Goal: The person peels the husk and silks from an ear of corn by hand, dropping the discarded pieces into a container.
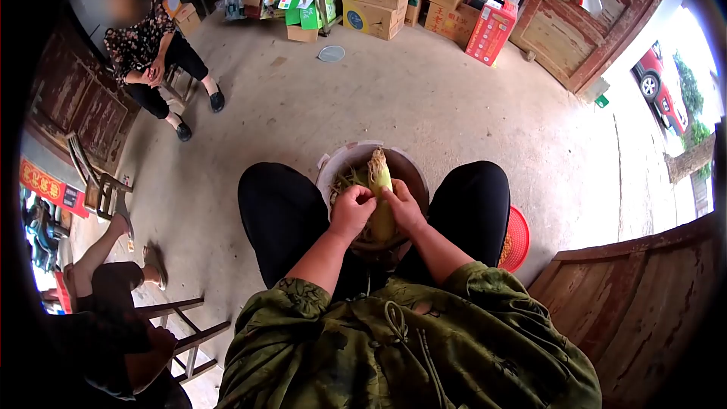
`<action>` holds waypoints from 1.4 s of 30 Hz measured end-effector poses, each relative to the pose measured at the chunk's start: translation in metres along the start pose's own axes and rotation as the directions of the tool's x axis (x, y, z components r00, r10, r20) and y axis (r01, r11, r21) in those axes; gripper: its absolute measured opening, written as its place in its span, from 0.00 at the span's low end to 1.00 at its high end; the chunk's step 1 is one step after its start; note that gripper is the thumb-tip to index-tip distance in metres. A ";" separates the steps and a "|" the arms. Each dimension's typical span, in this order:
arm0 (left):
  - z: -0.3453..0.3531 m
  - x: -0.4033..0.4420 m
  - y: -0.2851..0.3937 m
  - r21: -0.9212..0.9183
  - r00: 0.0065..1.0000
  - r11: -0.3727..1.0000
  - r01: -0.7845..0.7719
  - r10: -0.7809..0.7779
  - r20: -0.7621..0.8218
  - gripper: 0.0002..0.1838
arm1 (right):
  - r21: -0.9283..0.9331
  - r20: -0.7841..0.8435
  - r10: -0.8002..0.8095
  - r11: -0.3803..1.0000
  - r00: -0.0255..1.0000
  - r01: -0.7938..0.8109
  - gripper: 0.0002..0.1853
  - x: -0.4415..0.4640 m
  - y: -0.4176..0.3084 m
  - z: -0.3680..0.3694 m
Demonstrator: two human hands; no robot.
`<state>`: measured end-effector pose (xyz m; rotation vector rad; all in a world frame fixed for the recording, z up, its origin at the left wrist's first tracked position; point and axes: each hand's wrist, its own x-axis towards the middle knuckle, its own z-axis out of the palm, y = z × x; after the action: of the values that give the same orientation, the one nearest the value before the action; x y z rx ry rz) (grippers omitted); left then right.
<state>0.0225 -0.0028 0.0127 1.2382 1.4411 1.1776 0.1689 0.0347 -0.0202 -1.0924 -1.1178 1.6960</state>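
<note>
Taking the round tub (330, 174) as my landmark, I see the ear of corn (380, 208) upright above it, left fingers (364, 195) pinching its husk, right fingers (395, 191) curled against its other side, and the red basket (521, 238) to the tub's right.

A loose olive-green top (341, 356) with darker blotches spans six o'clock, a thin cord (395, 320) tied in a bow at its front; black trousers (279, 201) show at nine and three.
</note>
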 end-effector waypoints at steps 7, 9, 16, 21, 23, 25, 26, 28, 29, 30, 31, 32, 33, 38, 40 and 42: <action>0.002 -0.002 -0.002 0.106 0.999 0.994 -0.003 0.008 -0.048 0.07 | -0.302 -0.023 -0.224 0.931 0.974 0.207 0.21 0.000 0.003 0.002; 0.002 -0.002 -0.002 0.100 0.999 0.995 -0.006 0.011 -0.047 0.07 | -0.382 -0.028 -0.244 0.899 0.969 0.216 0.22 -0.005 -0.002 0.003; 0.002 -0.002 0.004 0.052 0.997 0.998 0.038 -0.034 -0.074 0.07 | -0.438 -0.030 -0.265 0.870 0.964 0.226 0.23 -0.008 -0.009 0.006; -0.003 0.007 0.003 -0.093 0.988 0.994 -0.062 0.048 -0.145 0.05 | -0.455 -0.009 -0.281 0.856 0.960 0.247 0.25 -0.004 -0.005 0.003; -0.006 0.008 0.005 -0.135 0.985 0.990 -0.048 0.024 -0.172 0.06 | -0.468 0.013 -0.300 0.841 0.954 0.271 0.26 -0.005 -0.004 0.003; -0.009 0.010 0.004 -0.137 0.984 0.989 -0.050 0.025 -0.175 0.06 | -0.480 0.058 -0.293 0.830 0.954 0.284 0.27 -0.006 -0.005 0.005; -0.010 0.010 0.003 -0.139 0.984 0.989 -0.050 0.025 -0.177 0.06 | -0.481 0.059 -0.293 0.829 0.954 0.285 0.27 -0.007 -0.005 0.005; -0.011 0.011 0.001 -0.140 0.983 0.989 -0.056 0.031 -0.180 0.06 | -0.513 0.084 -0.315 0.800 0.945 0.312 0.27 -0.011 -0.009 0.008; -0.011 0.011 -0.001 -0.139 0.983 0.988 -0.062 0.036 -0.182 0.07 | -0.513 0.085 -0.315 0.799 0.945 0.312 0.27 -0.012 -0.012 0.009; -0.011 0.011 0.000 -0.140 0.983 0.988 -0.062 0.036 -0.182 0.07 | -0.521 0.095 -0.321 0.790 0.942 0.322 0.28 -0.013 -0.014 0.009; -0.011 0.011 0.000 -0.127 0.981 0.990 -0.057 0.033 -0.189 0.07 | -0.529 0.106 -0.328 0.781 0.939 0.332 0.28 -0.014 -0.015 0.010; -0.012 0.011 0.000 -0.114 0.980 0.992 -0.053 0.029 -0.196 0.06 | -0.530 0.107 -0.327 0.780 0.939 0.332 0.28 -0.015 -0.016 0.010; -0.012 0.011 0.002 -0.115 0.980 0.992 -0.053 0.029 -0.197 0.06 | -0.551 0.112 -0.331 0.764 0.937 0.336 0.28 -0.015 -0.017 0.010; -0.013 0.011 0.004 -0.070 0.976 0.997 -0.022 0.007 -0.219 0.05 | -0.569 0.132 -0.322 0.750 0.938 0.337 0.29 -0.015 -0.018 0.009; -0.014 0.011 0.003 -0.127 0.978 0.992 -0.017 -0.009 -0.209 0.05 | -0.507 0.102 -0.275 0.813 0.956 0.288 0.29 -0.015 -0.016 0.009; -0.013 0.010 0.003 -0.183 0.980 0.983 -0.012 -0.025 -0.198 0.05 | -0.479 0.088 -0.257 0.836 0.962 0.267 0.28 -0.013 -0.015 0.008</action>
<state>0.0089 0.0061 0.0178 1.0104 1.4423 1.4295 0.1676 0.0251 -0.0018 -1.1546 -1.6866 1.2372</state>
